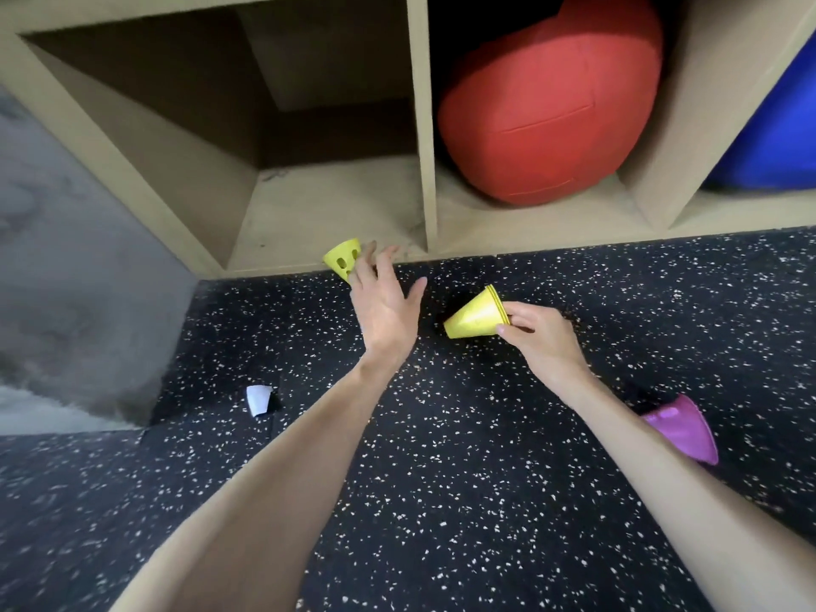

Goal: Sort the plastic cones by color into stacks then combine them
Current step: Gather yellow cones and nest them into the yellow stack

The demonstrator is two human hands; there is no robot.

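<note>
A single yellow cone [341, 259] with holes in its side lies at the shelf's front edge. My left hand [383, 298] reaches over it with fingers spread, fingertips at or touching its wide end. My right hand [536, 332] pinches the rim of a small stack of nested yellow cones [474, 315], held sideways above the floor. A purple cone [682, 430] lies on its side on the floor, partly hidden behind my right forearm. A white cone [258, 399] lies on the floor to the left.
A wooden cubby shelf [421, 125] stands ahead, its left compartment bare. A red ball [547, 112] fills the middle compartment and a blue ball [777, 139] the right one. Black speckled rubber floor [441, 479] lies underfoot; a grey wall [66, 280] rises at left.
</note>
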